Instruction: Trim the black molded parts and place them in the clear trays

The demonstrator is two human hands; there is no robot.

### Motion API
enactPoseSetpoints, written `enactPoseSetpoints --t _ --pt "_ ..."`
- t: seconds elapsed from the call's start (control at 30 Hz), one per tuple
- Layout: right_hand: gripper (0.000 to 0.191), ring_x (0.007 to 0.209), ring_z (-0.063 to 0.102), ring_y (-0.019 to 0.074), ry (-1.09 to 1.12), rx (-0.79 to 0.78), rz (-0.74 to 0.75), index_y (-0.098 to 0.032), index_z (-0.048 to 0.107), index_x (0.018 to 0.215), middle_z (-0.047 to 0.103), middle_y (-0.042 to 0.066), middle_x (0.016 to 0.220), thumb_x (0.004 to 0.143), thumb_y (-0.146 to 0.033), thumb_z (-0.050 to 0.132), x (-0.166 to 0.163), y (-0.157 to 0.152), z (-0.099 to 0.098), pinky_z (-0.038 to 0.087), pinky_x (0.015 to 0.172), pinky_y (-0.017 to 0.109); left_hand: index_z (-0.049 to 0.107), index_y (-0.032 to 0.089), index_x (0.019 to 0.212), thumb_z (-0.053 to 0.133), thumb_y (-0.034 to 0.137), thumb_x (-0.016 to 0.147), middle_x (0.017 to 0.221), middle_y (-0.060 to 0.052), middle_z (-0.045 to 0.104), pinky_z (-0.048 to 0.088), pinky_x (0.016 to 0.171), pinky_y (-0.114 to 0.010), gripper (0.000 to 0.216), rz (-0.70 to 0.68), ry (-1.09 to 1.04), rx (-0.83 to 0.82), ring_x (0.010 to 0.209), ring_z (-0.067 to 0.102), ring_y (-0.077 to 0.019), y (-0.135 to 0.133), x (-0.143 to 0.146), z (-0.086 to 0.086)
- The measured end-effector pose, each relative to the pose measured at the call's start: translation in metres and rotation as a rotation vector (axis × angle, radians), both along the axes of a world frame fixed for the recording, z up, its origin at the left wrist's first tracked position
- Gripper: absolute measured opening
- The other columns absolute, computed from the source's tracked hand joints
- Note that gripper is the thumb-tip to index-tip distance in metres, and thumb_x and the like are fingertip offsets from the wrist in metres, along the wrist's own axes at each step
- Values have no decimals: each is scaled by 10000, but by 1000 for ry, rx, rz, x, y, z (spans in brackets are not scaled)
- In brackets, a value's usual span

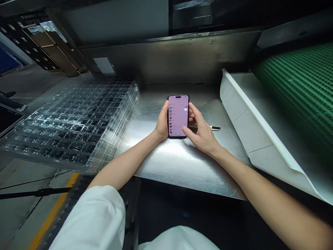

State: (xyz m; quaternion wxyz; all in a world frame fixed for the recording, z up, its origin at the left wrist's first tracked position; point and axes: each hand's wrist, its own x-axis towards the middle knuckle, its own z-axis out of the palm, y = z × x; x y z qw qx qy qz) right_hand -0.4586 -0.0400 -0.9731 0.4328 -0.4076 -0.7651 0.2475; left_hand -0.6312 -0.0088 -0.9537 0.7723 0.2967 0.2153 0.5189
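A smartphone (178, 116) with a lit pinkish screen showing a list stands upright over the steel table (182, 163). My left hand (162, 123) grips its left edge, fingers wrapped behind it. My right hand (201, 133) holds its right side, the thumb resting on the lower part of the screen. A small dark flat piece (215, 128) lies on the table just right of my right hand.
A stack of clear plastic trays (75, 125) holding several small dark parts sits at the left, overhanging the table edge. A white chute (249, 121) and a green conveyor belt (301, 90) slope along the right. A steel back wall (177, 59) closes the far side.
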Motion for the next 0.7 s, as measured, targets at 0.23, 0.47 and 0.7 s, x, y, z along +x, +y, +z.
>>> enactPoseSetpoints --t 0.23,0.47,0.7 --pt "813 1171 645 296 -8 24 -5 -314 269 1712 565 96 1481 981 -400 613 0 -1 1 579 1073 534 759 157 1247 333 650 1084 1148 -130 805 601 1029 -425 671 11 17 18 1141 765 -316 0 0 1" --pt "566 1136 633 303 -188 173 2 -348 502 1605 639 86 1302 1047 -424 561 3 2 1 532 1052 537 733 145 1306 369 644 1078 1154 -142 806 599 1026 -447 658 70 -14 -44 1157 757 -321 -5 2 11" --pt "520 1102 641 300 -230 202 -26 -332 543 1576 652 85 1275 1072 -458 558 4 3 -2 525 986 511 735 150 1306 364 626 1084 1170 -140 803 585 1046 -444 643 72 -6 -40 1148 761 -315 -4 2 10"
